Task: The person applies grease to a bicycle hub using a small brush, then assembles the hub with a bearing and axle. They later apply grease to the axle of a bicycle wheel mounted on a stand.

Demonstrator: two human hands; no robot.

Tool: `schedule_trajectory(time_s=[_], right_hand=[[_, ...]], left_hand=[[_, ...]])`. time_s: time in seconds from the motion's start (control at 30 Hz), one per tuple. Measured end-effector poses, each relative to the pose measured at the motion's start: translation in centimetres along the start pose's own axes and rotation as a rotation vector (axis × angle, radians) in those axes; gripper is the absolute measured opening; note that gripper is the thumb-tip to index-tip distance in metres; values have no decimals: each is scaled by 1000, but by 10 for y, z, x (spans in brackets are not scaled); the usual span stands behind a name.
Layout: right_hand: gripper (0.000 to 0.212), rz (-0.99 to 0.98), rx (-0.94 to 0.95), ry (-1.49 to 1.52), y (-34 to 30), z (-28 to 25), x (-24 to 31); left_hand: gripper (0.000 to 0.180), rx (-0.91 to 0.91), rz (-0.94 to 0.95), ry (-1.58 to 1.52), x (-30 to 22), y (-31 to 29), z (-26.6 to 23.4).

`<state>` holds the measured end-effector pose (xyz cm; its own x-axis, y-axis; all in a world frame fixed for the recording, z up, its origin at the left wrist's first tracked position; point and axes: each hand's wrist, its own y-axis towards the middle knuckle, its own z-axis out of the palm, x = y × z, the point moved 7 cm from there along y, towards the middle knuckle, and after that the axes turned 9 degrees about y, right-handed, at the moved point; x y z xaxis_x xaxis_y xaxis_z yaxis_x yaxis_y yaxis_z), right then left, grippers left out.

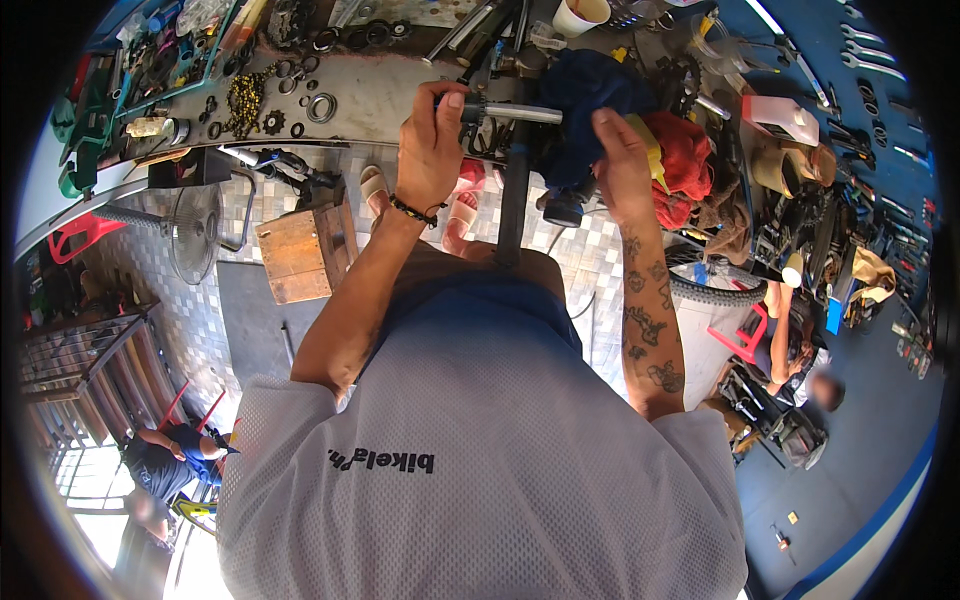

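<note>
My left hand (430, 150) is closed around the dark end of a silver metal tube (530, 114), just over the near edge of the workbench. The bare tube points right, toward a bunched dark blue cloth (585, 95). Beside that cloth is my right hand (624, 165), thumb uppermost; its other fingers are mostly hidden, and I cannot tell whether they grip anything. A yellow pointed piece (655, 150) and a red cloth (685, 160) lie just right of it. Below the tube, an upright dark bar (513, 200) runs down between my hands.
The workbench (385, 85) carries a yellow-black chain (245, 105), metal rings (321, 107) and a white cup (580, 18). A wooden box (293, 255) and fan (195, 232) stand left below. Wrenches (870, 50) hang at right. Two people (175, 460) are lower left and right.
</note>
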<state>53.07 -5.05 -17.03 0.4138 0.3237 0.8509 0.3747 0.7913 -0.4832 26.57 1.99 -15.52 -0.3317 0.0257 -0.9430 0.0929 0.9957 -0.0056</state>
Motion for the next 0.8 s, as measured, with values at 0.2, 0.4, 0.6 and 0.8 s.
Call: schedule_trajectory(time_s=[0.2,0.4,0.6,0.8], right_hand=[[33,-218,268,-296,-5,31,9],[32,-273,315,-309,-3,31,7],[27,-331,269,-314,1,25,0],[26,-469,203,-368,1,24,3]], left_hand=[[36,3,27,-28,2,-1,6],[37,29,-47,-95,7,-3,11],[42,64,-139,-186,4,-8,12],[43,101,-124,-143,3,-7,13]])
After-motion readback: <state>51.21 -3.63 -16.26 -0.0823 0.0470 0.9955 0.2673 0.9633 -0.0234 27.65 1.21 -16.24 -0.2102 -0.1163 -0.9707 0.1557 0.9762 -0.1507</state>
